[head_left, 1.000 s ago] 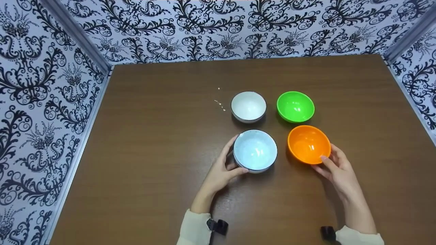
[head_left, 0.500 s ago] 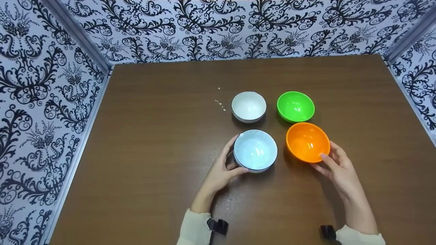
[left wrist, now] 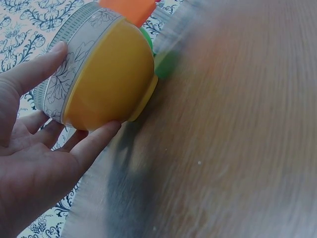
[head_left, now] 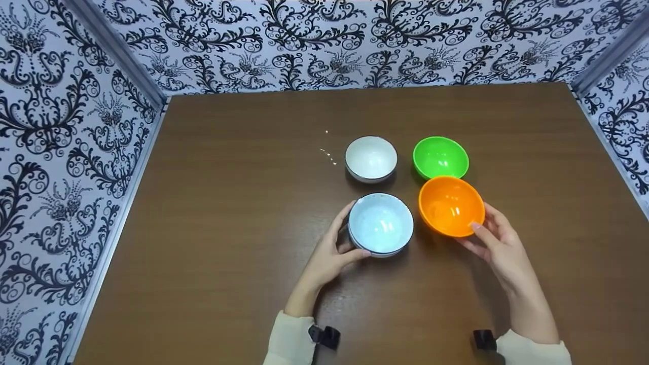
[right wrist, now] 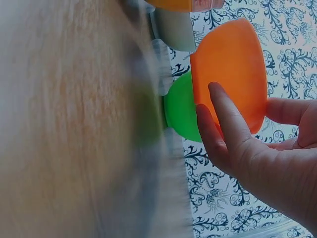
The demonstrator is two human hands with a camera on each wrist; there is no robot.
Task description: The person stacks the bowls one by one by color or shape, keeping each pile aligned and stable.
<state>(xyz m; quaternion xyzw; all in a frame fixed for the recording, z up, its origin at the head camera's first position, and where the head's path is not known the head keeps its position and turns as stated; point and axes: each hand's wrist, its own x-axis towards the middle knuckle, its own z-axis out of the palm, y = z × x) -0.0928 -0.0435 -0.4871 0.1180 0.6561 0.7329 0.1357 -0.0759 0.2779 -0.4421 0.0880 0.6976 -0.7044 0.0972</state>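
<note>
A bowl with a pale blue inside (head_left: 381, 224), whose outside in the left wrist view is yellow under a patterned grey-white band (left wrist: 111, 74), stands near the middle of the table. My left hand (head_left: 327, 256) grips it from the left, thumb near the rim and fingers around the side. My right hand (head_left: 502, 253) holds an orange bowl (head_left: 450, 207) by its right side, thumb at the rim and fingers beneath. In the right wrist view, the orange bowl (right wrist: 230, 74) is held up off the table, overlapping the green bowl (right wrist: 181, 109).
Behind the held bowls stand a white bowl (head_left: 370, 159) and the green bowl (head_left: 440, 157), side by side. Several small pale specks (head_left: 328, 155) lie left of the white bowl. Patterned wall panels (head_left: 314, 45) border the brown wooden table (head_left: 218, 213).
My right hand has carried the orange bowl away from me and slightly left, so it now overlaps the green bowl's front edge in the head view. My left hand has stayed put.
</note>
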